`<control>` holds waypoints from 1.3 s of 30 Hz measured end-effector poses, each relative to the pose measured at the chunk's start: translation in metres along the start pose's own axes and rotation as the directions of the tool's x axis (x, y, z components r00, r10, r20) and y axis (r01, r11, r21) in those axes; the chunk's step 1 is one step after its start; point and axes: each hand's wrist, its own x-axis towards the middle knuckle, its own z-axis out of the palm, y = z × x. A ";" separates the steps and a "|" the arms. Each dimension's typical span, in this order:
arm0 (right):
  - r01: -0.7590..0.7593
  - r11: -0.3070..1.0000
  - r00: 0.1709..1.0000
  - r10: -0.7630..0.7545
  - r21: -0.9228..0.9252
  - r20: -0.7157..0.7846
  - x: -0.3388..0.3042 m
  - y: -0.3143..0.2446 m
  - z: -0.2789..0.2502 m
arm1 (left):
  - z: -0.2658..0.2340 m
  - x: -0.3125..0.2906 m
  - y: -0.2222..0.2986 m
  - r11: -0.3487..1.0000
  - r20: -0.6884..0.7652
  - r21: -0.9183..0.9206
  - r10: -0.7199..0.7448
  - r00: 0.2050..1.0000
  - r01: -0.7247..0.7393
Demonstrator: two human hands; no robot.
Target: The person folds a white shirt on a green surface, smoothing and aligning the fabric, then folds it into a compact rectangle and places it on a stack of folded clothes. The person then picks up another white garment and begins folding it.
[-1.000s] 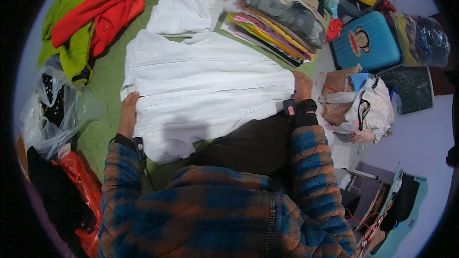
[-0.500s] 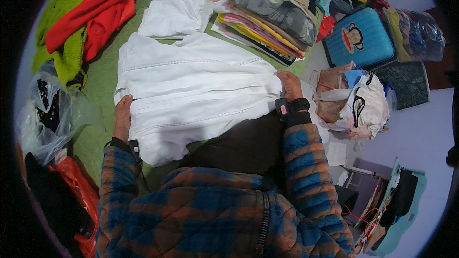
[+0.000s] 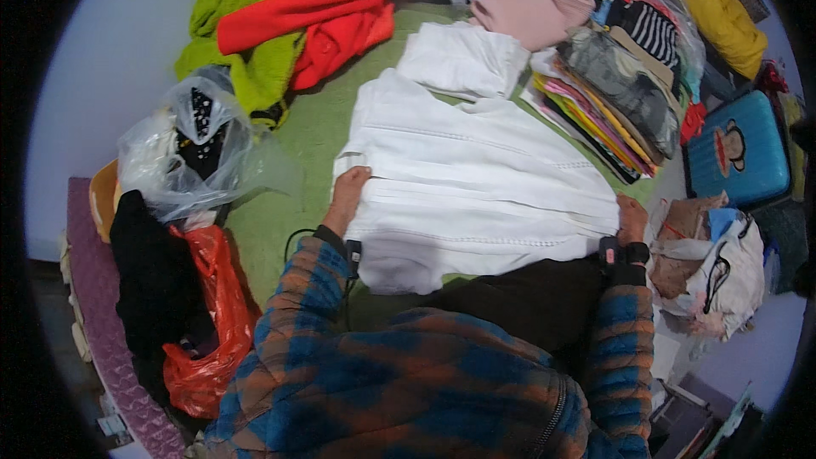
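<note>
A white shirt (image 3: 476,178) with long lines of stitched trim lies spread across the green bedsheet (image 3: 302,132) in front of me. My left hand (image 3: 347,195) grips its left edge, thumb on top and fingers mostly hidden. At the opposite, right end, my right hand (image 3: 631,219) has the edge of the cloth pinched. The fabric stretches flat between both hands, with a few lengthwise creases. Its near side reaches my dark trousers (image 3: 527,297). Just beyond the shirt sits a folded white garment (image 3: 463,59).
Folded clothes (image 3: 603,102) are stacked at the far right, near a pink garment (image 3: 531,15). Red and green clothing (image 3: 340,30) is heaped at the far left. Clear plastic bags (image 3: 157,157) and a red bag (image 3: 212,314) lie left. A blue suitcase (image 3: 738,153) stands right.
My view has turned to the left, so the shirt and both hands appear further right in the picture. Both hands keep their hold on the shirt's two ends.
</note>
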 end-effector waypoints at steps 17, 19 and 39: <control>-0.157 0.986 0.987 0.158 0.064 -0.022 0.028 0.031 -0.019 | -0.029 -0.025 0.025 0.777 -0.321 0.568 0.511 0.797 -0.270; -0.165 0.984 0.986 0.165 0.060 0.002 0.028 0.029 -0.018 | -0.042 -0.023 0.026 0.777 -0.377 0.580 0.522 0.765 -0.244; -0.034 0.996 0.999 0.033 0.081 0.021 0.011 0.018 -0.012 | -0.012 0.046 0.051 0.664 -0.127 0.706 0.460 0.879 -0.246</control>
